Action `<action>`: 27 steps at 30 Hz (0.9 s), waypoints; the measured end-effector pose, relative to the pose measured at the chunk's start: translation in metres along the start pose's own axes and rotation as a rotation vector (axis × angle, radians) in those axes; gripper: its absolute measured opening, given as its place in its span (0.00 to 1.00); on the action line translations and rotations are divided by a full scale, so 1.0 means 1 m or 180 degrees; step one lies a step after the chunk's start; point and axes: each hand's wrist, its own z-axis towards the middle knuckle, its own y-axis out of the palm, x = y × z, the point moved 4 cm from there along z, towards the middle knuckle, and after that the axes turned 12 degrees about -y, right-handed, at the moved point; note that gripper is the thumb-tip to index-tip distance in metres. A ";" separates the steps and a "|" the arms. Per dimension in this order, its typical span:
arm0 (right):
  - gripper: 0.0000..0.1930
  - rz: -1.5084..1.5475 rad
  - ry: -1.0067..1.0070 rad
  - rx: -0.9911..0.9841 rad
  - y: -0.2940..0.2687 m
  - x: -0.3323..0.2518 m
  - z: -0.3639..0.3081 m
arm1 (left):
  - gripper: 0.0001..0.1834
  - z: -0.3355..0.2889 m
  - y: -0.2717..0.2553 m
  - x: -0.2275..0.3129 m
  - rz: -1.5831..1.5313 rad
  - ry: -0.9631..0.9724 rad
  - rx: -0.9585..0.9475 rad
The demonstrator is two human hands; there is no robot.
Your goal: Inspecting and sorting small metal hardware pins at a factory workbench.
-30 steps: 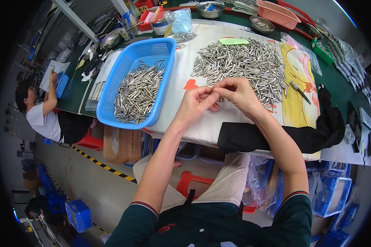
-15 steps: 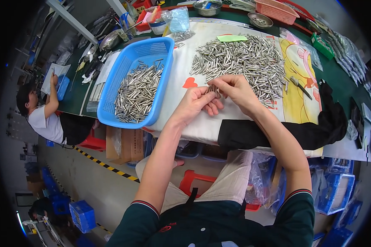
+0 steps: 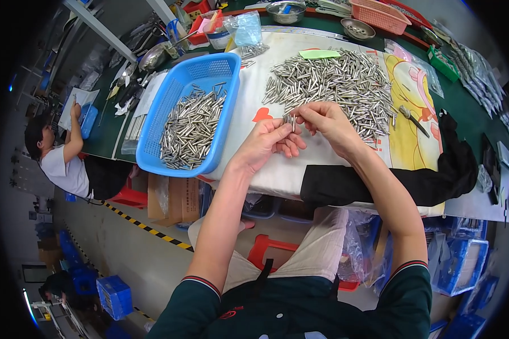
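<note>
My left hand (image 3: 270, 141) grips a few short metal pins (image 3: 290, 122) between thumb and fingers. Close against it, the thumb and fingertips of my right hand (image 3: 324, 121) pinch at the same pins; exactly what they hold is too small to make out. Beyond both hands spreads a large pile of silvery metal pins (image 3: 333, 85) on a printed white cloth (image 3: 249, 85). Left of my hands stands a blue plastic basket (image 3: 147, 133), partly filled with similar pins (image 3: 192, 127).
A black cloth (image 3: 345, 185) lies along the near table edge. Right of the pile is a dark-handled tool (image 3: 415, 121). A green paper slip (image 3: 319, 54) rests on the pile. Metal bowls (image 3: 357, 28) and a pink basket (image 3: 382, 16) stand behind. A co-worker (image 3: 62, 164) sits at left.
My right fingertips have drawn slightly apart from the left hand's pins, showing more of them. The basket and pile appear unmoved; the view has shifted slightly.
</note>
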 end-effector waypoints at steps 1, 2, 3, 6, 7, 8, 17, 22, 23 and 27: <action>0.13 -0.0076 0.0006 -0.0091 0.001 -0.001 0.000 | 0.14 -0.001 0.000 0.000 -0.0120 -0.0017 -0.0091; 0.13 -0.0074 0.0005 -0.0091 0.002 -0.002 -0.001 | 0.14 -0.002 -0.001 0.000 -0.0118 -0.0018 -0.0089; 0.13 -0.0089 0.0023 -0.0097 0.003 -0.003 -0.001 | 0.14 -0.002 -0.001 0.000 -0.0199 -0.0064 -0.0167; 0.13 -0.0072 0.0000 -0.0042 0.006 -0.003 -0.002 | 0.13 -0.003 -0.001 -0.001 -0.0336 -0.0127 -0.0265; 0.13 -0.0056 -0.0042 0.0028 0.006 -0.004 -0.002 | 0.13 -0.002 0.000 0.000 -0.0391 -0.0137 -0.0303; 0.13 -0.0062 -0.0043 0.0038 0.005 -0.004 -0.002 | 0.13 -0.002 0.000 0.000 -0.0390 -0.0138 -0.0315; 0.25 -0.2604 -0.0987 -0.0772 0.018 -0.019 -0.006 | 0.13 -0.006 0.007 -0.006 0.0107 -0.0455 -0.0961; 0.23 -0.1186 -0.0732 -0.0992 0.023 -0.022 -0.011 | 0.18 -0.007 0.009 -0.005 0.0260 -0.0540 -0.1162; 0.22 -0.0527 -0.0452 -0.0981 0.022 -0.023 -0.012 | 0.22 -0.009 0.012 -0.002 0.0125 -0.0352 -0.1209; 0.27 0.2166 0.0312 -0.0506 0.014 -0.013 -0.005 | 0.32 -0.014 0.006 0.006 -0.0197 0.0197 -0.0878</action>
